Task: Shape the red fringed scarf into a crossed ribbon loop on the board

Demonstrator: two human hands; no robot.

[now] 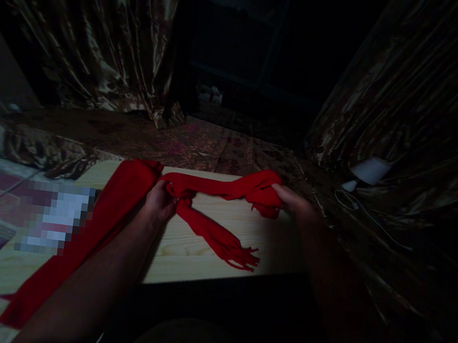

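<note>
A red scarf (218, 188) with a fringed end lies across a light wooden table. My left hand (160, 201) is closed on a bunched part of it, near the table's middle left. The fringed tail slants from there toward the front right. At the right end of the table my right hand (290, 198) grips another bunched part, its fingers partly hidden by the cloth. A long, flat red stretch of cloth runs beside my left forearm and hangs past the table's front left edge; whether it is the same piece I cannot tell.
The wooden table (186, 247) stands before a patterned ledge (199, 140). A blurred-out item (58, 217) lies at the table's left. Dark patterned curtains (116, 35) hang behind. A white object (371, 170) and a cable (380, 230) lie to the right.
</note>
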